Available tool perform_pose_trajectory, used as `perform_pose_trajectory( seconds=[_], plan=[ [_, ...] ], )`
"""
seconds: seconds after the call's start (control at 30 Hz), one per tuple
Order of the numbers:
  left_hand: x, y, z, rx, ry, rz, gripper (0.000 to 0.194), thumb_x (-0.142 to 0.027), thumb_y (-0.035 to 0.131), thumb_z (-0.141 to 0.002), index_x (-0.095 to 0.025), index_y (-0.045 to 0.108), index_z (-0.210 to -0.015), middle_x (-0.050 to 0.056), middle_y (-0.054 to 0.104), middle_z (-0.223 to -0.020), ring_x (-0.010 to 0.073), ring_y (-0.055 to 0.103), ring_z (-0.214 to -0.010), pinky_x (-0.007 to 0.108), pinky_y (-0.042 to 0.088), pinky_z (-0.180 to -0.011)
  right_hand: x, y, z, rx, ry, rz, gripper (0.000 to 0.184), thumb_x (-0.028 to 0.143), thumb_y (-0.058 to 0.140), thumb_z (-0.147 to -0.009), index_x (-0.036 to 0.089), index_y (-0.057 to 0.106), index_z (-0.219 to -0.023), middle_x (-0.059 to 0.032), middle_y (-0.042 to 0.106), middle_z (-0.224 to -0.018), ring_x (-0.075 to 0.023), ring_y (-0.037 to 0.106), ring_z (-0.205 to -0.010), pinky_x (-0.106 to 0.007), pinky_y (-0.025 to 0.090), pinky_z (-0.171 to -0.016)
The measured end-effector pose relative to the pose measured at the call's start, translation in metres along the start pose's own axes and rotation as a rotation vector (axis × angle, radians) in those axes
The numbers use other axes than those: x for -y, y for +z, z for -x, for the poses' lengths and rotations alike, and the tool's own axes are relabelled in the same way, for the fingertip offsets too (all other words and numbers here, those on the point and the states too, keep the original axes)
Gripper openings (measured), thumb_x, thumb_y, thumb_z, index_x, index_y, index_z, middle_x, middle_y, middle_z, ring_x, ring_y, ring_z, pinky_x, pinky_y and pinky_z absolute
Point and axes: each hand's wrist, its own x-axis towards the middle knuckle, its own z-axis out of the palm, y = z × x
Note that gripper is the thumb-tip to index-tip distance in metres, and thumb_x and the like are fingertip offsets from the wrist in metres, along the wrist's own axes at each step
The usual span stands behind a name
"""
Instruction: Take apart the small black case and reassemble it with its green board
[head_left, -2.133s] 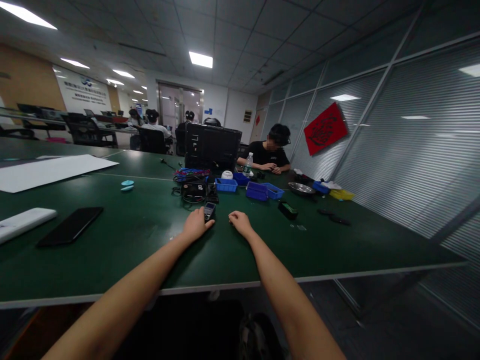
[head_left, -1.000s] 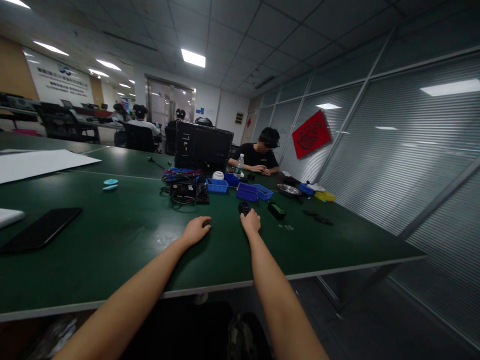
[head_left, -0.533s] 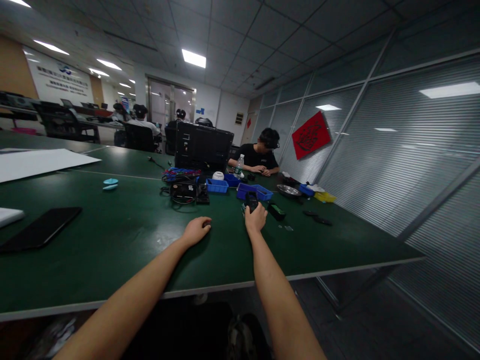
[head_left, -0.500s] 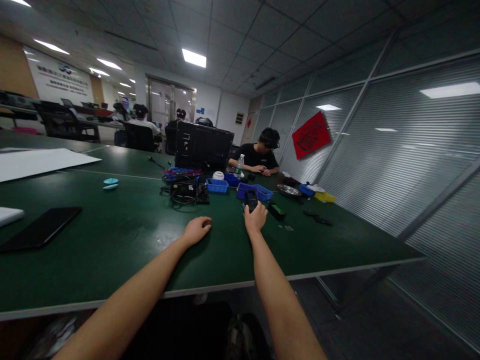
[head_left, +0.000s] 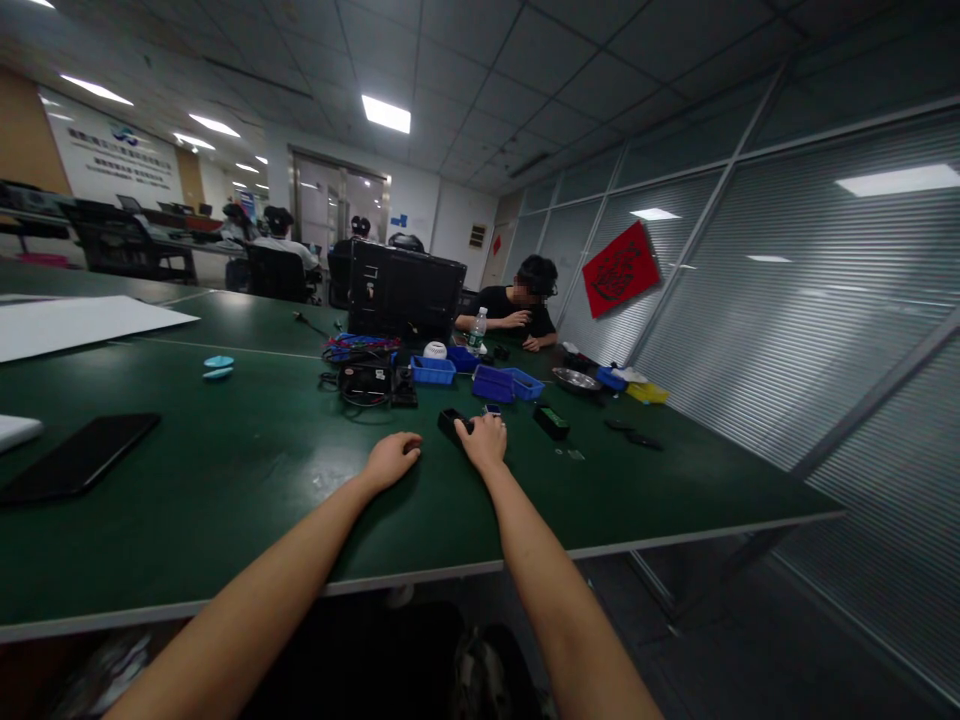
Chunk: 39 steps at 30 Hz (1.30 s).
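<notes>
My right hand (head_left: 485, 440) rests on the green table (head_left: 225, 470), its fingers closed on a small black device (head_left: 452, 424) that lies flat and points left. My left hand (head_left: 391, 459) lies on the table just left of it, fingers curled, holding nothing that I can see. Beyond the hands stand blue bins (head_left: 495, 383) and a second small black device (head_left: 551, 421).
A black phone (head_left: 79, 456) lies at the left. A tangle of cables and a black box (head_left: 366, 380) sit behind the hands, with a large black case (head_left: 405, 295) further back. A person in black sits at the far side. The table edge runs near me.
My right hand held the black device upright above the table half a second ago; now it has brought it down and left, flat on the table. The left hand has stayed put.
</notes>
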Motion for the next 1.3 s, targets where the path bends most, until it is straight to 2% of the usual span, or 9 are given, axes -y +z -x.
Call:
perform_pose_trajectory(
  seconds=[0.07,0.17,0.23,0.33,0.47,0.8,0.87,1.03,1.3],
  plan=[
    [-0.001,-0.001,0.0,0.002,-0.002,0.002,0.035,-0.027,0.046,-0.075,-0.018,0.058,-0.107,0.004,0.063,-0.105,0.0164,0.057,-0.094,0.026,0.042,-0.084,-0.008,-0.002,-0.003,-0.072,0.059,-0.026,0.05,0.052,0.029,-0.084,0.016,0.062,-0.098,-0.0134,0.055,-0.101,-0.0257,0.045,-0.099,-0.036,0.032,-0.083],
    [-0.002,-0.002,0.001,0.01,-0.016,0.0,0.035,-0.026,0.046,-0.075,-0.018,0.058,-0.107,0.004,0.063,-0.105,0.0163,0.057,-0.093,0.026,0.042,-0.085,-0.026,-0.004,-0.009,-0.166,0.235,-0.024,0.046,0.044,0.028,-0.086,0.016,0.062,-0.098,-0.0142,0.055,-0.1,-0.025,0.048,-0.096,-0.034,0.035,-0.079],
    [-0.002,-0.002,0.001,0.011,-0.018,-0.001,0.035,-0.026,0.046,-0.075,-0.018,0.059,-0.107,0.004,0.063,-0.105,0.0163,0.057,-0.093,0.026,0.042,-0.084,-0.038,-0.002,-0.012,-0.171,0.329,-0.011,0.045,0.042,0.031,-0.085,0.014,0.063,-0.099,-0.0164,0.055,-0.1,-0.0266,0.049,-0.096,-0.035,0.036,-0.077],
    [-0.001,-0.002,0.001,0.006,-0.008,0.002,0.035,-0.026,0.046,-0.075,-0.017,0.059,-0.107,0.004,0.064,-0.104,0.0161,0.057,-0.092,0.026,0.042,-0.083,-0.048,0.003,-0.014,-0.08,0.39,-0.009,0.048,0.043,0.031,-0.084,0.01,0.063,-0.098,-0.0194,0.055,-0.1,-0.0294,0.05,-0.095,-0.038,0.038,-0.075],
    [0.001,-0.001,0.0,0.002,0.006,-0.001,0.035,-0.026,0.047,-0.075,-0.016,0.059,-0.107,0.004,0.064,-0.104,0.016,0.058,-0.092,0.026,0.042,-0.083,-0.047,0.007,-0.015,0.022,0.378,-0.011,0.049,0.044,0.031,-0.085,0.01,0.063,-0.098,-0.0212,0.054,-0.101,-0.0306,0.049,-0.097,-0.04,0.038,-0.076],
    [-0.002,-0.002,0.0,0.017,-0.025,0.001,0.035,-0.025,0.047,-0.075,-0.018,0.059,-0.107,0.004,0.063,-0.105,0.0163,0.057,-0.094,0.026,0.042,-0.085,-0.032,0.012,-0.012,0.006,0.235,-0.043,0.04,0.044,0.048,-0.078,0.018,0.056,-0.106,-0.0136,0.052,-0.104,-0.0247,0.048,-0.099,-0.032,0.036,-0.081],
    [-0.001,-0.002,0.0,0.018,-0.022,0.005,0.035,-0.026,0.047,-0.075,-0.018,0.059,-0.107,0.004,0.063,-0.105,0.0163,0.057,-0.094,0.026,0.042,-0.085,-0.031,0.014,-0.012,0.019,0.216,-0.063,0.042,0.045,0.049,-0.077,0.018,0.053,-0.11,-0.013,0.052,-0.106,-0.0243,0.048,-0.1,-0.032,0.036,-0.081],
    [0.002,0.0,0.0,0.009,-0.007,0.01,0.035,-0.027,0.047,-0.075,-0.017,0.058,-0.107,0.004,0.063,-0.105,0.0163,0.058,-0.094,0.026,0.042,-0.085,-0.031,0.015,-0.014,0.029,0.24,-0.094,0.056,0.048,0.047,-0.077,0.013,0.045,-0.121,-0.0157,0.051,-0.111,-0.026,0.047,-0.103,-0.033,0.035,-0.083],
    [0.005,0.002,-0.002,0.011,0.001,-0.003,0.034,-0.027,0.047,-0.076,-0.018,0.058,-0.107,0.004,0.064,-0.104,0.0158,0.058,-0.092,0.024,0.043,-0.082,-0.036,0.017,-0.016,0.082,0.267,-0.101,0.047,0.045,0.04,-0.081,0.013,0.053,-0.112,-0.0168,0.053,-0.107,-0.0266,0.049,-0.1,-0.033,0.037,-0.08]
  ],
)
